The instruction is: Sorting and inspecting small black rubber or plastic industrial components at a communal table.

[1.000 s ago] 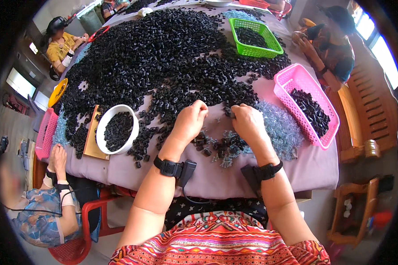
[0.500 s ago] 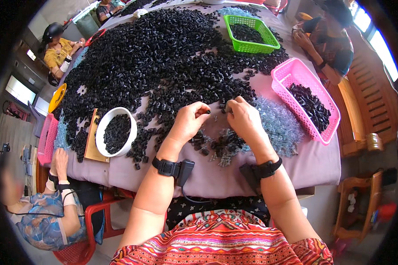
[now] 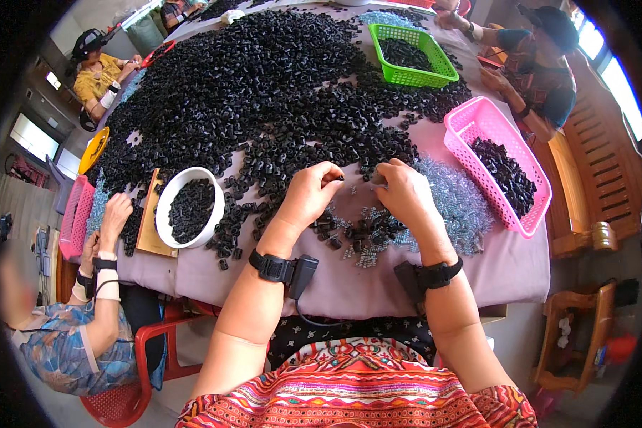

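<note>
My left hand (image 3: 312, 191) pinches a small black plastic piece between thumb and fingertips, above the table. A short gap away, my right hand (image 3: 408, 187) has its thumb and fingers pressed together; what they hold is hidden or too small to make out. Under and beside the right hand spreads a heap of small silvery coil springs (image 3: 462, 207). Some loose springs and black pieces (image 3: 328, 230) lie below my hands. Beyond them rises a wide pile of black plastic pieces (image 3: 250, 78).
A white bowl (image 3: 217, 218) of black pieces stands left, beside a wooden board (image 3: 152, 241). To the right is a pink basket (image 3: 455, 130), with a green basket (image 3: 449, 77) farther back; both hold black pieces. Co-workers sit around the lilac-covered table (image 3: 264, 292).
My hands stay almost in place, the left still pinching the black piece. The co-worker at near left raises a hand from the table, and the one at far right stretches an arm out.
</note>
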{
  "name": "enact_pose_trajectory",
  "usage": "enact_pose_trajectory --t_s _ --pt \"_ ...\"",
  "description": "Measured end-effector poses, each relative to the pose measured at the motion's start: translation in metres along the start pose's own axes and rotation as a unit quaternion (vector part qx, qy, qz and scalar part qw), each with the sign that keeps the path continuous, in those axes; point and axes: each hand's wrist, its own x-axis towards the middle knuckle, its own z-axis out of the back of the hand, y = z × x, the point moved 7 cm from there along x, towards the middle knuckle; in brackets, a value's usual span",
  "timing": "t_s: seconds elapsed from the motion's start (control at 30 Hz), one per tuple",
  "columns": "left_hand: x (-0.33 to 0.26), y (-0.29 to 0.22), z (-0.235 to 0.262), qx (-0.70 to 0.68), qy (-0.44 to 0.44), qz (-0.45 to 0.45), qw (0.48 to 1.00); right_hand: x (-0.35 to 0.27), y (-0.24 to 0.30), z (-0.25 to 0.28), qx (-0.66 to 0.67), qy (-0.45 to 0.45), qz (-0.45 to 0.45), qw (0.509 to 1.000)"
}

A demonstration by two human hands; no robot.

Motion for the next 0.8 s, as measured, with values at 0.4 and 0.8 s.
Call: enact_pose_trajectory --t_s 0.4,0.8 --pt "-0.002 -0.004 -0.011 -0.002 0.038 -0.011 0.999 0.003 0.016 -0.007 0.038 -0.030 0.045 0.998" --pt "-0.003 -0.008 -0.012 -0.049 0.052 0.014 0.997 0.001 0.025 -0.003 0.030 -0.070 0.058 0.995"
